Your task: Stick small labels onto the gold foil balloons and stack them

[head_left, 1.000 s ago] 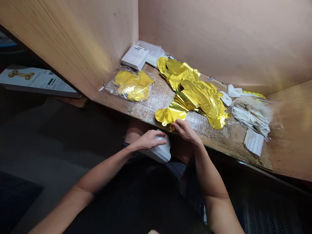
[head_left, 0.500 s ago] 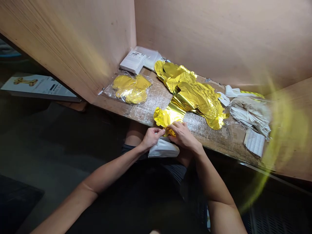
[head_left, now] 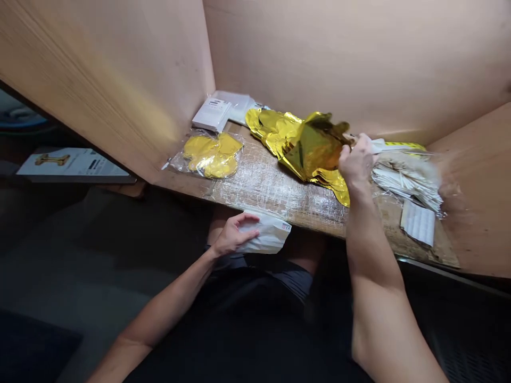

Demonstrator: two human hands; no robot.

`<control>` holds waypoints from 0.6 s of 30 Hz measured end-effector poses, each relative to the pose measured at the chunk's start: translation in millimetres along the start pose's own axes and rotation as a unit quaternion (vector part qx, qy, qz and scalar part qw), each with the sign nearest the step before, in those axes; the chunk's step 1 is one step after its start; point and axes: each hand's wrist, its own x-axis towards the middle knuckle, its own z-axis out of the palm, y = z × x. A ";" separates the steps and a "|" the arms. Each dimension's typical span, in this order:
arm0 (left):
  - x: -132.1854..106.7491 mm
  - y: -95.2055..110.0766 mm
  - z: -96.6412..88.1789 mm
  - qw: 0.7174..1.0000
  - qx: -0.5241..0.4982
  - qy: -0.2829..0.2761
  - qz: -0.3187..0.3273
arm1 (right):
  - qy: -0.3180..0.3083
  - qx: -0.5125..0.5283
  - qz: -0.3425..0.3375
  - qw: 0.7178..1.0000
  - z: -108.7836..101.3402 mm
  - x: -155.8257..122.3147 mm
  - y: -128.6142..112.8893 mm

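head view: right hand [head_left: 356, 157] is now swinging pinched gold foil [head_left: 319, 146] back from shelf edge [head_left: 315, 227] — left hand [head_left: 230, 235] is covering white packet [head_left: 269, 235] alone, half-curled, hold unclear.

The gold foil pieces [head_left: 271, 130] in the middle look metallic and thin, glossy and creased. The white wrapper [head_left: 269, 236] on the near side looks papery and matt, lightly crumpled. At left, a bag [head_left: 178, 158] of clear, shiny plastic covers smooth gold foil shapes [head_left: 215, 154]. The tabletop [head_left: 259, 183] looks like brown board under glossy, wrinkled clear film. The far wall [head_left: 339, 69] seems pale wood, smooth with a soft sheen. At right, the thin sticks [head_left: 405, 186] look dull white; nearby, the shorts [head_left: 289, 282] are matt dark cloth.
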 end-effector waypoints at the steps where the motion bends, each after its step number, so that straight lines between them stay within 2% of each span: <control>1: -2.1 0.7 -1.9 1.000 0.006 0.009 0.007 | -0.052 0.018 -0.034 0.998 0.6 -16.0 -0.8; 2: -4.1 1.4 -3.5 1.000 0.013 0.021 0.013 | -0.127 0.053 -0.066 0.988 3.9 -40.7 -1.7; 4: -7.5 3.1 -5.4 0.998 0.025 0.050 0.022 | -0.249 0.104 -0.087 0.959 16.6 -106.1 -2.2; 5: -8.7 4.0 -5.7 0.997 0.029 0.067 0.025 | -0.358 0.198 -0.070 0.910 24.7 -140.8 -1.3; 6: -9.5 4.8 -5.6 0.996 0.032 0.084 0.023 | -0.444 0.288 -0.039 0.848 33.0 -173.3 0.4; 7: -9.6 5.6 -4.9 0.994 0.033 0.102 0.020 | -0.475 0.356 -0.003 0.805 40.4 -201.4 2.8; 8: -9.1 6.1 -3.8 0.993 0.036 0.110 0.015 | -0.478 0.392 0.028 0.785 46.2 -223.8 6.3; 9: -7.8 6.3 -2.4 0.993 0.041 0.108 0.010 | -0.465 0.410 0.058 0.782 49.6 -240.3 10.9; 10: -5.6 6.1 -0.8 0.994 0.047 0.095 0.009 | -0.432 0.418 0.087 0.794 50.4 -251.2 17.0; 12: 2.3 4.4 2.1 0.996 0.075 0.049 0.023 | -0.339 0.408 0.136 0.837 44.2 -259.3 33.9; 14: 15.5 1.4 3.9 0.986 0.148 0.007 0.077 | -0.236 0.391 0.180 0.871 30.5 -254.8 57.5; 16: 34.8 -1.4 5.3 0.949 0.275 -0.029 0.150 | -0.138 0.367 0.221 0.893 11.8 -241.5 88.1; 18: 58.4 -2.2 8.8 0.889 0.409 -0.056 0.199 | -0.027 0.339 0.258 0.904 -12.3 -220.1 126.6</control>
